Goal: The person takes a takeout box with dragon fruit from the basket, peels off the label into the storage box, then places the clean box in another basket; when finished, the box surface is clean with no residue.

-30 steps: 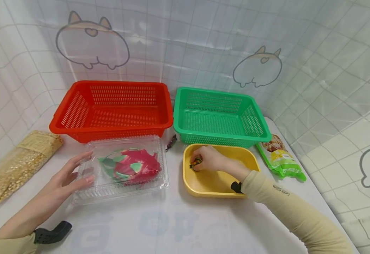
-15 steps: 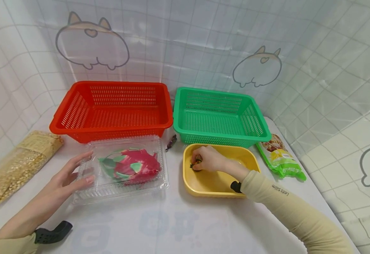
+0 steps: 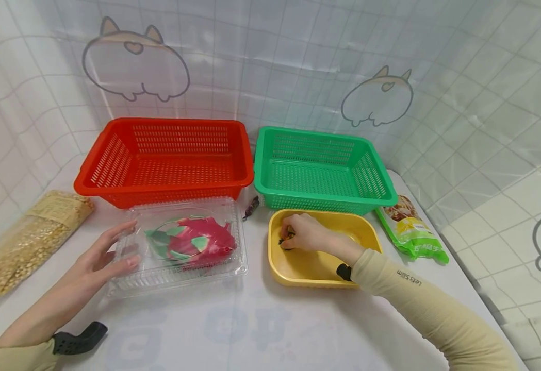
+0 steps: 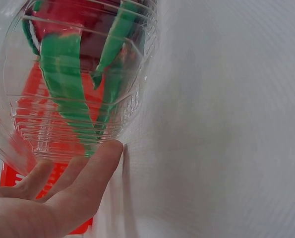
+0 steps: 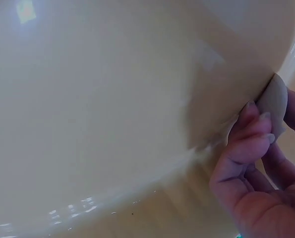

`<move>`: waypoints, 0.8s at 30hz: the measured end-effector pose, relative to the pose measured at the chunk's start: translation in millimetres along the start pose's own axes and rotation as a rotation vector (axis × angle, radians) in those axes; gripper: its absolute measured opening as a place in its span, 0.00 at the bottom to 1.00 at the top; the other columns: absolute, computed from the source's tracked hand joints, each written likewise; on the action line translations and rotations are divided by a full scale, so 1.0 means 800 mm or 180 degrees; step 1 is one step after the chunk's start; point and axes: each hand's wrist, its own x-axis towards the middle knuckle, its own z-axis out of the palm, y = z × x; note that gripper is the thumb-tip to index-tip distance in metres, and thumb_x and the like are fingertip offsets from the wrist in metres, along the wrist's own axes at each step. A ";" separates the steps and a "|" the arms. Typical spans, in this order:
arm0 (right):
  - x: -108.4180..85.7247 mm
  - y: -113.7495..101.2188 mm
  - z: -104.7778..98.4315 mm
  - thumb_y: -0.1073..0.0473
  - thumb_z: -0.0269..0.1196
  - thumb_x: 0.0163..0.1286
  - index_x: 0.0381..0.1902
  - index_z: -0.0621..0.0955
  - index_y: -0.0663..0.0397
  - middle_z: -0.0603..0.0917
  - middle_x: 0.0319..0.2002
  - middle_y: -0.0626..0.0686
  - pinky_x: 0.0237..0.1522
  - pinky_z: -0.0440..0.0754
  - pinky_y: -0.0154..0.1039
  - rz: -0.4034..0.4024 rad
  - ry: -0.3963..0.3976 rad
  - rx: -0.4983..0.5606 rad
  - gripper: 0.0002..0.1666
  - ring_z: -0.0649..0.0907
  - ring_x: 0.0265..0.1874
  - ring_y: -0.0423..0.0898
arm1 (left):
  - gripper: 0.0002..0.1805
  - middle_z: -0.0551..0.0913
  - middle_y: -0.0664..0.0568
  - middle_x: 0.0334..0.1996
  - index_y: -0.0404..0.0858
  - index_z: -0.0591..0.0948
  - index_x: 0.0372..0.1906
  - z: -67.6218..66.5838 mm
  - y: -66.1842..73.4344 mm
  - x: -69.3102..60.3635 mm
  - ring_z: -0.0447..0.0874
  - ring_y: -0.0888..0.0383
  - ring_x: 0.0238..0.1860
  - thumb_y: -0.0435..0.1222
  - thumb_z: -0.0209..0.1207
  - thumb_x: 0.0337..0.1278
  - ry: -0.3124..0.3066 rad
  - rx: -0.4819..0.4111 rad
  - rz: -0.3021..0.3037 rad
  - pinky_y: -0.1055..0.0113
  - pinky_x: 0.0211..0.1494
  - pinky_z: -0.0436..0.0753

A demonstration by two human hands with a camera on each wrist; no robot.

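Observation:
My right hand [image 3: 306,233] reaches into the yellow basin [image 3: 316,278] and pinches a small wrapped candy [image 3: 287,239] near its left wall. In the head view the wrapper looks dark with orange; fingers cover most of it. The right wrist view shows only the candy's greyish side [image 5: 273,106] between thumb and fingers, low by the basin floor. My left hand [image 3: 95,265] rests its extended fingers against the left side of a clear plastic clamshell box [image 3: 182,278]. Inside that box lies a red dragon fruit [image 3: 207,241] with green leaf-like scales.
Behind the box stands a red basket [image 3: 168,191], and a green basket [image 3: 326,201] stands behind the basin. Another dark wrapped piece [image 3: 251,207] lies between them. A bag of yellowish kernels [image 3: 33,237] lies far left, a green-and-white packet [image 3: 411,229] far right.
The right fingers have closed a little further over the candy, so less of it shows. My left hand and the box stay in place.

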 end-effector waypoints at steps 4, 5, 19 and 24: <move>-0.002 -0.001 0.001 0.56 0.75 0.58 0.33 0.85 0.47 0.84 0.31 0.44 0.40 0.77 0.37 -0.0006 -0.0001 -0.0005 0.09 0.77 0.32 0.42 | 0.39 0.36 0.44 0.81 0.67 0.44 0.79 0.001 0.001 0.000 0.40 0.27 0.73 0.45 0.52 0.74 -0.0002 -0.0024 0.0006 0.19 0.58 0.57; -0.003 -0.001 0.000 0.57 0.75 0.58 0.33 0.85 0.48 0.85 0.31 0.44 0.40 0.77 0.37 -0.0028 -0.0005 0.0002 0.08 0.78 0.33 0.42 | 0.40 0.36 0.44 0.81 0.67 0.44 0.79 0.001 0.001 -0.001 0.39 0.27 0.73 0.45 0.52 0.74 -0.0003 -0.0035 0.0013 0.19 0.58 0.56; -0.010 0.001 -0.006 0.65 0.74 0.53 0.37 0.86 0.51 0.86 0.36 0.46 0.44 0.79 0.39 -0.0151 -0.0072 -0.0032 0.12 0.79 0.36 0.43 | 0.40 0.34 0.44 0.81 0.66 0.44 0.79 0.001 0.000 -0.001 0.35 0.24 0.73 0.45 0.52 0.73 0.0005 -0.0066 0.0005 0.18 0.57 0.55; -0.014 0.001 -0.010 0.64 0.74 0.52 0.39 0.86 0.52 0.81 0.27 0.46 0.35 0.74 0.35 -0.0109 -0.0062 -0.0061 0.14 0.75 0.28 0.41 | 0.40 0.34 0.44 0.81 0.65 0.45 0.79 0.000 0.000 -0.002 0.35 0.25 0.74 0.45 0.53 0.73 0.0017 -0.0080 0.0038 0.18 0.58 0.54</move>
